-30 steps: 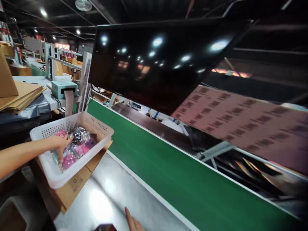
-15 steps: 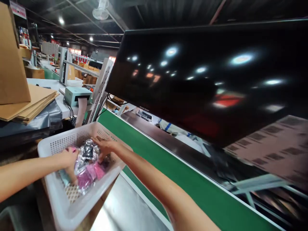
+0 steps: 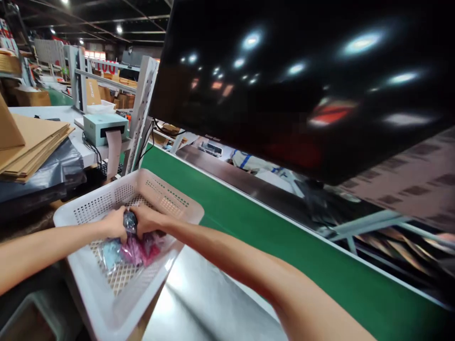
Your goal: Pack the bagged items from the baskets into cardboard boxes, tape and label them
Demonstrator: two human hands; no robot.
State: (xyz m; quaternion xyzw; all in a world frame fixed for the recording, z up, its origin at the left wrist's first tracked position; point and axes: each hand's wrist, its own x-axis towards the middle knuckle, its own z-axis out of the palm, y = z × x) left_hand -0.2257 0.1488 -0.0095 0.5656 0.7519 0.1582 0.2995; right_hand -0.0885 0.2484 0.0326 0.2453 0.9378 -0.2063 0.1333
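Note:
A white perforated plastic basket (image 3: 117, 322) holds several clear plastic packets. Deep inside it, my left hand (image 3: 116, 223) and my right hand (image 3: 145, 219) are close together, fingers curled in from either side. Between them is a shiny dark packet (image 3: 130, 221), gripped by both. Just below my hands lie pink and magenta packets (image 3: 142, 252). A light blue packet (image 3: 111, 255) rests to their left on the basket's lattice floor. My fingertips are partly hidden behind the dark packet and among the wrapping.
Beyond the basket runs a green conveyor belt (image 3: 227, 208), with a metal surface (image 3: 199, 298) on the near side. A large black screen (image 3: 277, 94) hangs over the belt. Left of it are a label printer (image 3: 105, 129) and flat cardboard (image 3: 39, 139).
My hands have drawn together around the dark packet, which was between spread fingers before. The packets below have shifted, showing the light blue one. The camera view has tilted down slightly.

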